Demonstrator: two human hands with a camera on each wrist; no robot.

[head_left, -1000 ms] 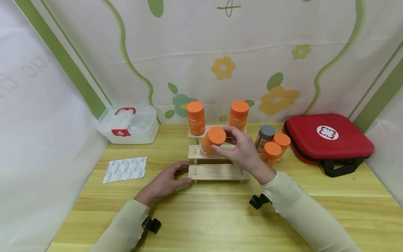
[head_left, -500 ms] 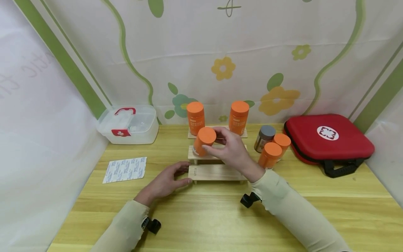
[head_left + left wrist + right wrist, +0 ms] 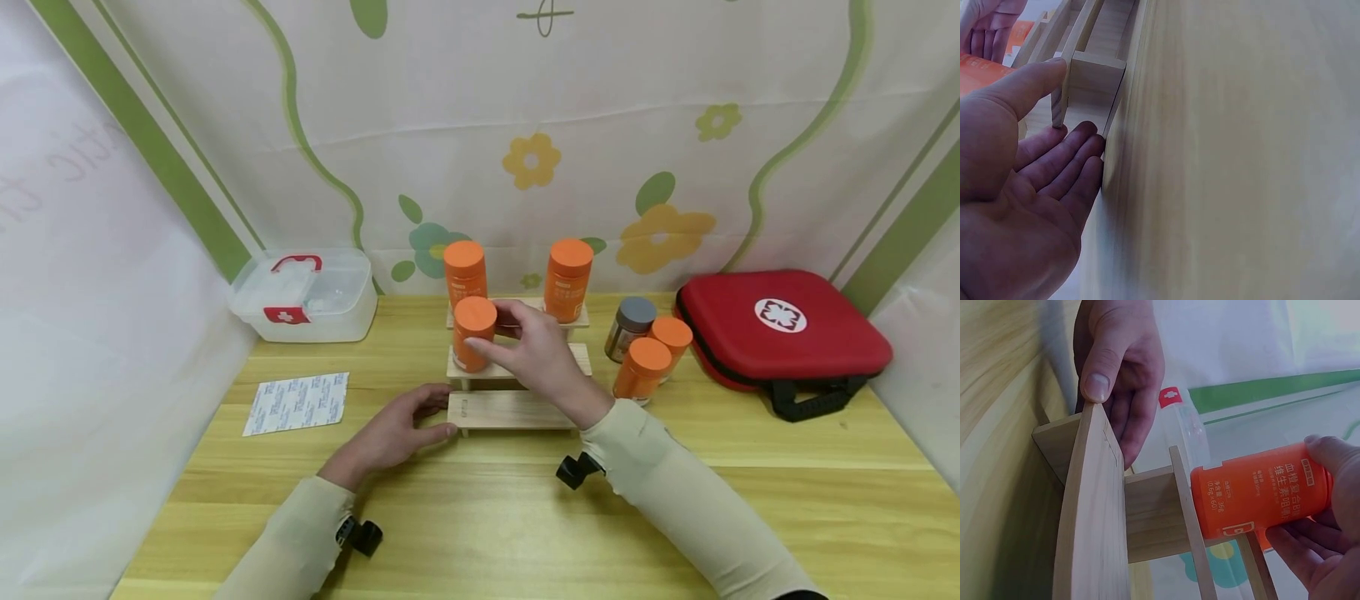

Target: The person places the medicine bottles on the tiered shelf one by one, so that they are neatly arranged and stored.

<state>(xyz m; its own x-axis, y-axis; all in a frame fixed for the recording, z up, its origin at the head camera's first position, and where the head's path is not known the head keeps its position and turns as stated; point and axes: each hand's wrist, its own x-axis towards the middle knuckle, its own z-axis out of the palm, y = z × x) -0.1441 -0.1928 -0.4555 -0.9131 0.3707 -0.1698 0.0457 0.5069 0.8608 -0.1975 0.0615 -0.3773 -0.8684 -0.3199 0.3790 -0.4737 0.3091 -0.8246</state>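
A three-step wooden display rack (image 3: 513,410) stands on the table. My right hand (image 3: 542,357) holds an orange supplement bottle (image 3: 467,353) upright at the left end of its middle step, thumb in front and fingers behind. In the right wrist view the bottle's base (image 3: 1200,503) meets the step's surface. My left hand (image 3: 393,432) grips the left end of the lowest step, its thumb (image 3: 1047,75) at the front edge and its fingers behind the board. Two more orange bottles stand on the top step, one left (image 3: 465,275) and one right (image 3: 567,283).
Right of the rack stand a grey-capped bottle (image 3: 632,329) and two orange-capped bottles (image 3: 642,371). A red first-aid case (image 3: 783,333) lies farther right. At left are a clear first-aid box (image 3: 337,304) and a white printed sheet (image 3: 297,404).
My right hand has carried the orange bottle leftward along the middle step, and the bottle has gone from tilted to upright. The left hand has stayed at the rack's end.
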